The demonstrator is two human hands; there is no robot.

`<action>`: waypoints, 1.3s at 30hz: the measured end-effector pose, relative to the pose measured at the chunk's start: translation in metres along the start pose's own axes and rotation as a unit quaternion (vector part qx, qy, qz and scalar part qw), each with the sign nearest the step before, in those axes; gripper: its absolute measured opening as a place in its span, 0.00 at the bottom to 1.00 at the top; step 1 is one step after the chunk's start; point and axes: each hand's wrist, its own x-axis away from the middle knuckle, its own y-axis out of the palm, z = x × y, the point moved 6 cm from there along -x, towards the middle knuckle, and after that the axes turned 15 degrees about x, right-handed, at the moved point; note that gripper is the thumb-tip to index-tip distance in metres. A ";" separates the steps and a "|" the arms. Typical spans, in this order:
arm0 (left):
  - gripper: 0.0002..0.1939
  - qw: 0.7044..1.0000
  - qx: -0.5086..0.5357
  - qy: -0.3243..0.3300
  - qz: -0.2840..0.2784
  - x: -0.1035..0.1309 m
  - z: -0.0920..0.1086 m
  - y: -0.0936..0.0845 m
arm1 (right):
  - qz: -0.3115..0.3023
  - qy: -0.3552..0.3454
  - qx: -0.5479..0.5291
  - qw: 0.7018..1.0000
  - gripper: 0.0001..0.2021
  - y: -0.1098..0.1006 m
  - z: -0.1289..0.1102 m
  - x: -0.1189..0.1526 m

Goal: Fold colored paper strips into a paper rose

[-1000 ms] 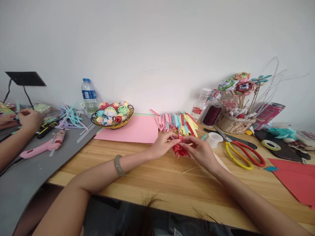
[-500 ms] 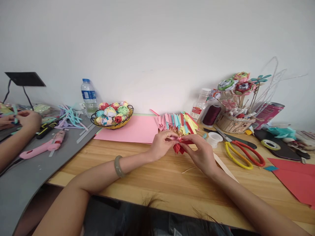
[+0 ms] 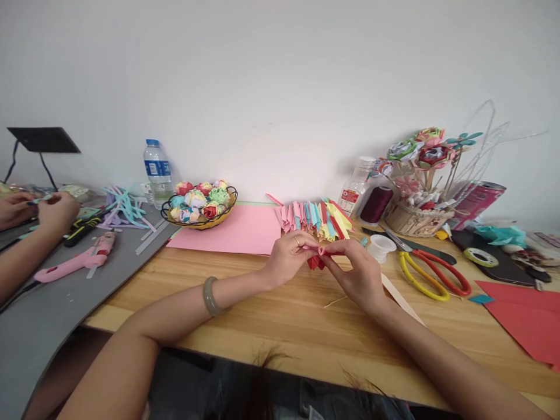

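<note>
Between my two hands is a piece of folded red and pink paper (image 3: pixel 315 263), mostly covered by fingers. My left hand (image 3: pixel 289 256), with a ring and a bangle on the wrist, pinches it from the left. From the right, my right hand (image 3: pixel 356 269) pinches the same paper at its upper edge. Just beyond the hands lies a row of folded paper strips (image 3: pixel 312 219) in pink, blue, red and yellow. Pink paper sheets (image 3: pixel 249 230) lie flat behind my left hand. A white spool (image 3: pixel 381 248) stands close to my right hand.
Scissors (image 3: pixel 431 274) and red paper (image 3: pixel 525 318) lie on the right. Behind them stand a thread cone (image 3: pixel 376 205) and a basket of paper flowers (image 3: pixel 420 219). At left are a flower bowl (image 3: pixel 201 224), a bottle (image 3: pixel 157 175), a pink glue gun (image 3: pixel 79 261) and a co-worker's hands (image 3: pixel 56 210).
My fingers have shifted slightly on the folded paper, and less of its red part shows below them. The co-worker's hands at left have moved a little.
</note>
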 end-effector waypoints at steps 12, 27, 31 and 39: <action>0.03 0.995 -0.051 0.085 -0.024 0.002 0.008 0.001 | 0.006 -0.036 -0.030 0.999 0.05 -0.002 -0.001 -0.001; 0.06 0.974 -0.141 0.152 -0.094 0.007 0.014 0.007 | -0.021 -0.109 -0.088 0.990 0.09 0.000 -0.002 -0.003; 0.06 0.972 -0.153 0.154 -0.088 0.006 0.015 0.007 | -0.027 -0.109 -0.089 0.990 0.09 0.000 -0.001 -0.003; 0.07 0.977 -0.134 0.108 -0.127 0.006 0.003 0.008 | -0.034 -0.099 -0.100 0.989 0.09 0.000 0.000 -0.004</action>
